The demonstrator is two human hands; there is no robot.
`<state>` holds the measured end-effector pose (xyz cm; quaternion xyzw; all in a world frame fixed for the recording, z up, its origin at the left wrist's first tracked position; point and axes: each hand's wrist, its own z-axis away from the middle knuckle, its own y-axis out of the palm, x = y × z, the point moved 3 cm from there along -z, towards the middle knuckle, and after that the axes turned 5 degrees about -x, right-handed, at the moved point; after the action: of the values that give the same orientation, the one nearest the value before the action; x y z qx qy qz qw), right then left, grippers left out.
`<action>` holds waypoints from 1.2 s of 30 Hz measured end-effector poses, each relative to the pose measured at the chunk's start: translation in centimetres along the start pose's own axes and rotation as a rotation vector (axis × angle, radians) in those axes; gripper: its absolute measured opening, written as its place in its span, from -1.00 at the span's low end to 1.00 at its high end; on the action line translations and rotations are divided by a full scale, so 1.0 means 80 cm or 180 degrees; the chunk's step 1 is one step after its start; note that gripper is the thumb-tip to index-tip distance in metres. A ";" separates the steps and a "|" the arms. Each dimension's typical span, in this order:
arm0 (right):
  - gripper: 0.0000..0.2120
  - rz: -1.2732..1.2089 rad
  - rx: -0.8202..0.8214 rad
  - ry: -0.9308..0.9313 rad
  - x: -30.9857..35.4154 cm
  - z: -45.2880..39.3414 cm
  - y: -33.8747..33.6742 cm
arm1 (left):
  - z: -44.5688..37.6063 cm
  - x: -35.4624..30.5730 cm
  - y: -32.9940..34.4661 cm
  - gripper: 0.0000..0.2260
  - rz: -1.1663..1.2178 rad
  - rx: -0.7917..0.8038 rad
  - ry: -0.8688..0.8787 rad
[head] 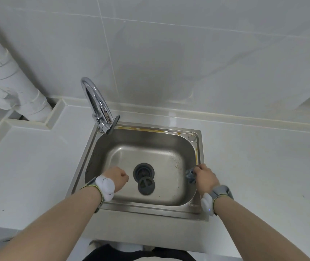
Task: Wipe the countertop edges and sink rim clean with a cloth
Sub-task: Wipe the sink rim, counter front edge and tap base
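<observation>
Just one cloth (190, 175), right hand (205, 175).

The sink (144, 146) is brushed, dull-shining steel with rusty yellow stains along its rim, the tap (97, 102) mirror-bright chrome, the tabletop (254, 157) smooth glossy white, the wall tiles (188, 53) glossy, the drain plug (146, 185) matt dark plastic, the cloth (190, 175) soft grey-blue fabric.

sink (199, 147): silver steel, orange-brown stains on rim | cloth (190, 175): grey-blue | countertop (263, 157): white | faucet (98, 102): shiny chrome | drain strainer (143, 172): dark grey
</observation>
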<state>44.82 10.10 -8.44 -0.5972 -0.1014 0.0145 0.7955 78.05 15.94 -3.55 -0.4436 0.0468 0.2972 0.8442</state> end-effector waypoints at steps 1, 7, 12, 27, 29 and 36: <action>-0.75 0.0021 0.0025 0.0021 0.002 -0.002 0.000 | 0.000 0.000 0.000 -0.73 0.0079 -0.0001 -0.0039; -0.73 -0.0051 0.0011 0.0328 0.013 0.006 0.005 | 0.005 -0.008 0.007 -0.72 0.0584 0.0112 -0.0277; -0.67 -0.0094 -0.0117 0.0335 0.008 0.012 0.023 | -0.002 -0.010 0.015 -0.76 0.0451 0.0165 -0.0211; -0.58 0.0408 0.0427 0.0607 0.013 -0.155 -0.032 | -0.020 -0.006 -0.017 -0.64 0.0408 -0.0122 -0.0374; -0.69 0.0546 0.0396 0.0709 0.021 -0.160 -0.038 | -0.020 -0.001 -0.023 -0.66 0.0410 -0.0210 -0.0365; -0.73 0.0315 0.0427 0.0622 0.017 -0.123 -0.022 | -0.026 0.010 -0.006 -0.56 -0.0026 -0.0064 -0.0353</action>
<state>47.73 0.47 -9.17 -0.5455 0.0074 0.0022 0.8381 79.39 14.46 -4.74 -0.4351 -0.0048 0.3184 0.8422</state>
